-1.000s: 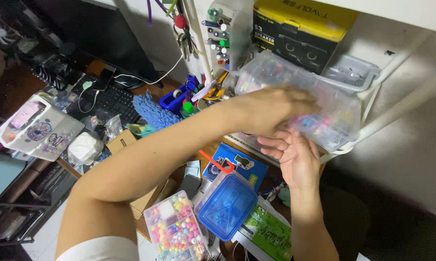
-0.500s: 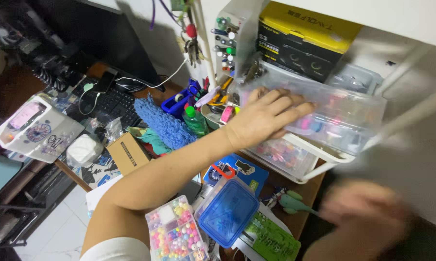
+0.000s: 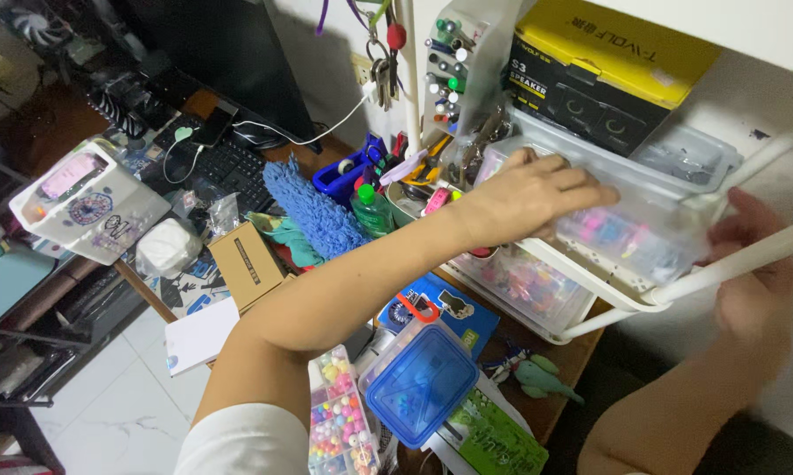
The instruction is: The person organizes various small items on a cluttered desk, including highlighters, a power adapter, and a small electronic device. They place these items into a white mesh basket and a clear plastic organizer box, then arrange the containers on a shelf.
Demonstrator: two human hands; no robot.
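Now my left hand (image 3: 537,198) lies flat on the clear bead box (image 3: 629,230), fingers spread wide. My right hand (image 3: 752,264) holds its far end. It sits almost fully on the white rack (image 3: 607,295), not quite pushed in.

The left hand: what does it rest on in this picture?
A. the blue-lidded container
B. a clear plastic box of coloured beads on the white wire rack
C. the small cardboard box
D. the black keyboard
B: the left hand lies flat on the clear plastic bead box sitting on the white wire rack, well away from the keyboard, the blue-lidded container and the cardboard box.
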